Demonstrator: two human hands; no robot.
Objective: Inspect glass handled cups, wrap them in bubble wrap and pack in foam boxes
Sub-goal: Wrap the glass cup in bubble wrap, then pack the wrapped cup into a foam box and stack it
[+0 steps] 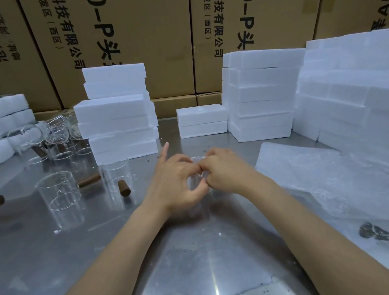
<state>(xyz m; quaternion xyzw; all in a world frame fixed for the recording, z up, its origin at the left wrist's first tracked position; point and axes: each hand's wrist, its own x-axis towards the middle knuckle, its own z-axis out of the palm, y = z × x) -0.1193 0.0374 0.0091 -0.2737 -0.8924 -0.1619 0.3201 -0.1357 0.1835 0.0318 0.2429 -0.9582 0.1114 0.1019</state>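
Steel table (58, 265) fronts stacked foam boxes (118, 121) and cartons (155, 33).

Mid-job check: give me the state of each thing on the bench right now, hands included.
Wrapped cup: on the table, in bubble wrap, held by both hands.
Left hand: grips the wrap, forefinger out.
Right hand: pinches the wrap.
Bare cups: upright, unwrapped.
Bubble wrap sheets: flat, unused.
Foam boxes: closed, stacked.

Cardboard cartons (132, 35) behind table: "科技有限公司", "(西区)", "0-P头".
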